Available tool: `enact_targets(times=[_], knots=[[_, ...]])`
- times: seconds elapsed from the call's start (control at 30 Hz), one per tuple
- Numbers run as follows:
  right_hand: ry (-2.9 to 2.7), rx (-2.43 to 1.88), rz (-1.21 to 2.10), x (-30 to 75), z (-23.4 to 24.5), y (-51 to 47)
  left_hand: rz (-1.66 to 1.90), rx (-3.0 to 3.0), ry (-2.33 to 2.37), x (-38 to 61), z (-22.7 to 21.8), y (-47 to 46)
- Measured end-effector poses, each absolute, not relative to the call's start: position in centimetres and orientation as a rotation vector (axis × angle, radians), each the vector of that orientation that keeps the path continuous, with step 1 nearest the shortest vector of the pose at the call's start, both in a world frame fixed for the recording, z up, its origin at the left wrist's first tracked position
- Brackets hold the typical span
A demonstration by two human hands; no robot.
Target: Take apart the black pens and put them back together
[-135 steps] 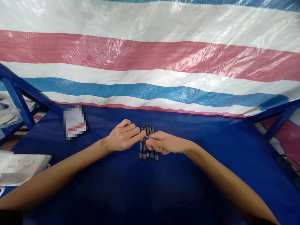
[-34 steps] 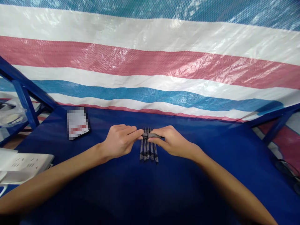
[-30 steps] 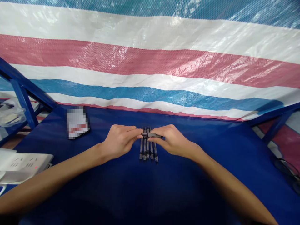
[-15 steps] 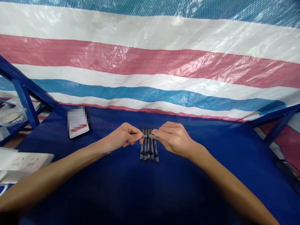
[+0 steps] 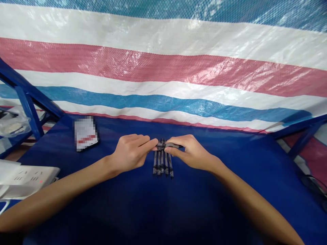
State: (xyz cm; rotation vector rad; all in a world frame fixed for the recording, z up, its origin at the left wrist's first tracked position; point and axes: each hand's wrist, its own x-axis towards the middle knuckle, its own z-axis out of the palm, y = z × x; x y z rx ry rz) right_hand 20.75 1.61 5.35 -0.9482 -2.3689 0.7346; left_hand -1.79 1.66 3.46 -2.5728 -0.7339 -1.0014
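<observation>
table [image 5: 204, 204], 5 pens [image 5: 162, 165], 2 hands [image 5: 130, 153] [image 5: 192, 153] pinching 1 pen [image 5: 170, 145]

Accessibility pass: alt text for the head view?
The left hand and right hand hold a dark pen crosswise, just above a row of black pens lying parallel on a blue table cover. A red, white and blue tarp hangs behind, a white power strip at lower left.

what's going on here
One person is working with bare hands at a table covered in dark blue cloth. The left hand and right hand together pinch a slim dark pen-like piece, held crosswise over the top of a tight row of slim black pens lying side by side. A blurred white packet lies off to the left, beyond a white power strip.
</observation>
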Motion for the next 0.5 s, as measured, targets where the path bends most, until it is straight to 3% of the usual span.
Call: enact_targets(times=[0.2,0.5], knots=[[-2.417,-0.787,0.4,20.9,4.4,1.7,-1.023,-2.725,-0.89,-1.9,3.5,1.4],[-2.469,-0.589,-0.411,20.8,4.4,1.7,-0.924,-3.524,-1.79,-1.6,5.0,2.3]])
